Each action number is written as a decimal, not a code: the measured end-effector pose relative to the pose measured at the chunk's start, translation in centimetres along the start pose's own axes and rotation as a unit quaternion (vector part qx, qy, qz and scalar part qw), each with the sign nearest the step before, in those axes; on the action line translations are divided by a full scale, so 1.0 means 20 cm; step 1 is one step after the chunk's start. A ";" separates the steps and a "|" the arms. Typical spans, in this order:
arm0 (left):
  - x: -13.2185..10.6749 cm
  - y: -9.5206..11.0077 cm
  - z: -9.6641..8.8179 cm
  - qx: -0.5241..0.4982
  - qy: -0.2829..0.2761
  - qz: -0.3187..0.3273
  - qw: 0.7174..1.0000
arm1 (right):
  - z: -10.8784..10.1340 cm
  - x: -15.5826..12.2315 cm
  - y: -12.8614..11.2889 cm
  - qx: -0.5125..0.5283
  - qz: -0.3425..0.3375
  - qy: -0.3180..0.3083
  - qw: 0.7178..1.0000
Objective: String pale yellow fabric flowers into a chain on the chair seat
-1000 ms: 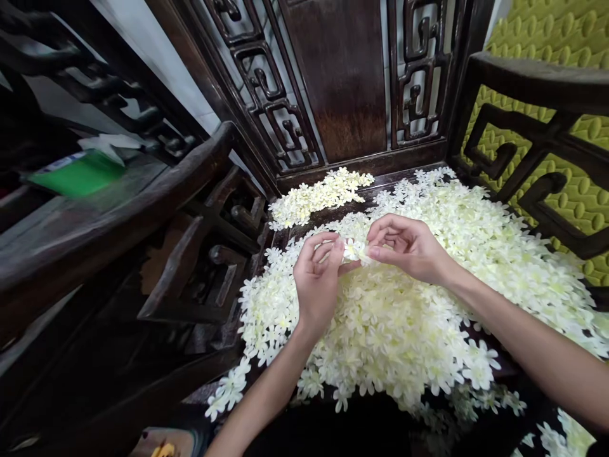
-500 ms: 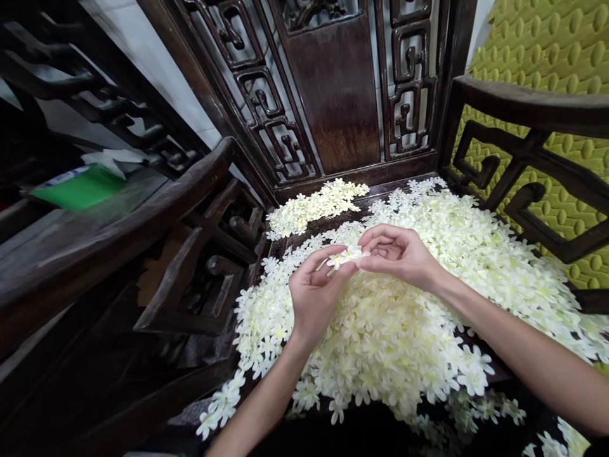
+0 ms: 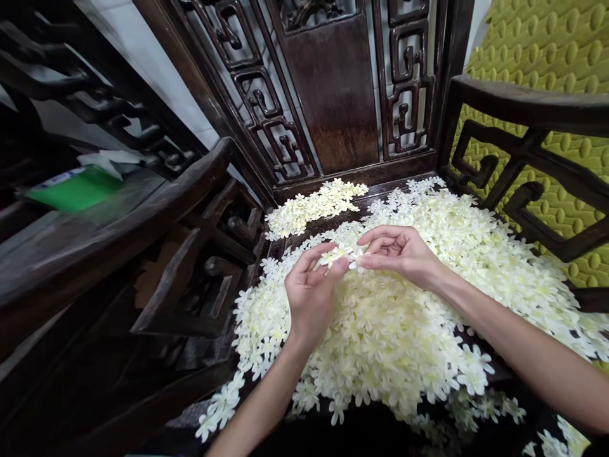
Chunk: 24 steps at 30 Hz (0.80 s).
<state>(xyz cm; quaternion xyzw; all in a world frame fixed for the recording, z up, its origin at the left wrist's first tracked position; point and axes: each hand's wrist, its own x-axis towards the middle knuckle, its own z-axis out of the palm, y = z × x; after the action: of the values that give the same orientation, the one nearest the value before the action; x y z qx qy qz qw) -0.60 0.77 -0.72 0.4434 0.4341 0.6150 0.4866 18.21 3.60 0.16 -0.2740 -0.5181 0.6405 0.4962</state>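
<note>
My left hand (image 3: 311,289) is closed with thumb and fingers around a small white flower with a yellowish centre (image 3: 335,254). Just to its right, my right hand (image 3: 402,257) pinches another white flower (image 3: 356,258) at the fingertips. The two flowers sit close together; whether they touch is hard to make out. Beneath both hands spreads a big heap of loose white flowers (image 3: 390,336), covering much of the dark wooden seat. Behind the hands lies a smaller group of yellower-centred flowers (image 3: 316,206), along the foot of the chair back.
Carved dark wooden armrests stand on the left (image 3: 209,165) and right (image 3: 528,105), with a tall carved chair back (image 3: 330,95) behind. Green packaging (image 3: 76,187) lies on a surface at far left. A yellow textured panel (image 3: 547,51) is at right. Flowers hang over the seat's front edge.
My hands have drawn slightly apart, the left one shifting a little leftward with its flower. A second flower now shows more clearly at my right fingertips.
</note>
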 end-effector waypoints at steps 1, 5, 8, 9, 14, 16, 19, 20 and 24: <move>0.00 0.00 0.00 -0.004 -0.004 -0.004 1.000 | 0.00 0.00 0.00 -0.002 -0.005 -0.005 1.000; 0.00 -0.01 0.00 0.009 -0.004 0.001 1.000 | 0.02 0.00 0.00 0.003 -0.016 -0.026 1.000; 0.00 -0.02 0.00 0.016 0.001 0.010 1.000 | 0.03 -0.01 -0.01 -0.028 -0.007 -0.034 0.999; 0.00 -0.02 0.00 0.019 0.002 0.013 1.000 | 0.03 -0.01 -0.01 -0.044 -0.006 -0.030 0.999; 0.00 -0.01 0.00 0.053 0.029 0.047 0.997 | 0.03 -0.01 -0.03 -0.099 -0.010 0.013 0.995; 0.00 0.00 0.01 0.074 0.050 0.069 0.994 | 0.02 -0.01 -0.03 -0.096 -0.001 0.025 0.995; 0.00 0.02 0.03 0.125 0.068 0.105 0.984 | 0.01 0.00 0.00 -0.073 0.004 0.054 0.996; 0.00 0.03 0.04 0.138 0.071 0.114 0.981 | 0.00 0.00 0.00 -0.065 0.002 0.064 0.996; 0.01 0.04 0.05 0.130 0.102 0.135 0.977 | -0.01 0.01 0.01 -0.035 -0.005 0.085 0.996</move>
<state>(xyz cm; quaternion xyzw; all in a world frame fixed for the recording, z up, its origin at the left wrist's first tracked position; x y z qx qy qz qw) 0.13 0.86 0.31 0.4925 0.4937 0.6554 0.2901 18.23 3.94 -0.03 -0.3420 -0.4975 0.5943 0.5313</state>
